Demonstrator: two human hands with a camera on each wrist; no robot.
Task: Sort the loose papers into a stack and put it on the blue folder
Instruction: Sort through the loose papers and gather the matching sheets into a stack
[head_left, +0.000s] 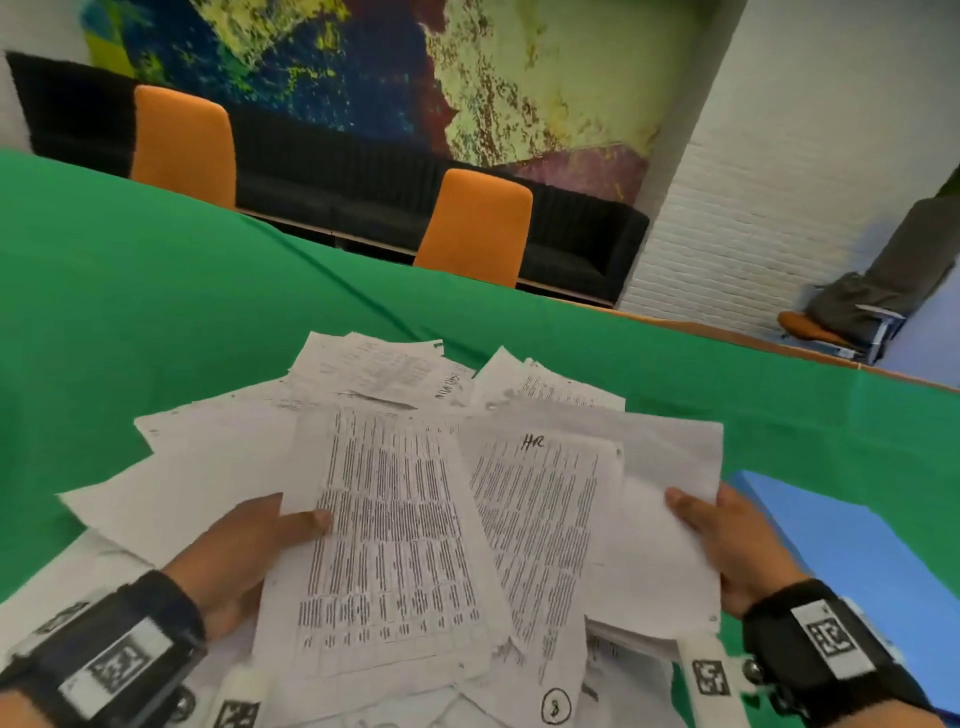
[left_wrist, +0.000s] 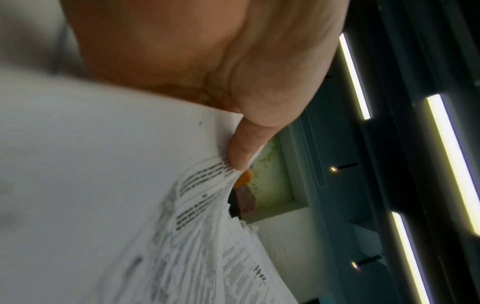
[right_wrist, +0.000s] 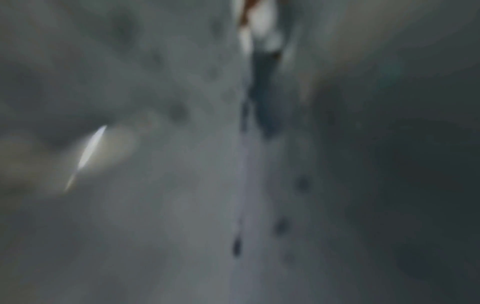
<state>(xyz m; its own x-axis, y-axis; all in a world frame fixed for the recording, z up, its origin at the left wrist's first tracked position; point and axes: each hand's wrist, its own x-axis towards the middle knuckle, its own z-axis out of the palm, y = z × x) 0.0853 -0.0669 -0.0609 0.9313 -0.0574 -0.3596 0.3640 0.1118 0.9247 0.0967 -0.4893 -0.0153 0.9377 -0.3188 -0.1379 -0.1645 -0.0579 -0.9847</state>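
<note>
A messy fan of printed white papers (head_left: 415, 519) is held up over the green table (head_left: 156, 312). My left hand (head_left: 249, 551) grips the papers at their left side, thumb on top of a densely printed sheet. My right hand (head_left: 727, 540) grips the right edge, thumb over a blank sheet. A page marked "HR" (head_left: 540, 509) lies near the middle. The blue folder (head_left: 852, 561) lies flat on the table to the right, beside my right hand. In the left wrist view my thumb presses on the papers (left_wrist: 130, 185). The right wrist view is blurred grey.
Two orange chairs (head_left: 182, 145) (head_left: 475, 228) stand behind the table's far edge, in front of a black bench (head_left: 363, 171). A person's leg (head_left: 893, 280) shows at the far right. More sheets (head_left: 379, 369) stick out at the far side of the pile.
</note>
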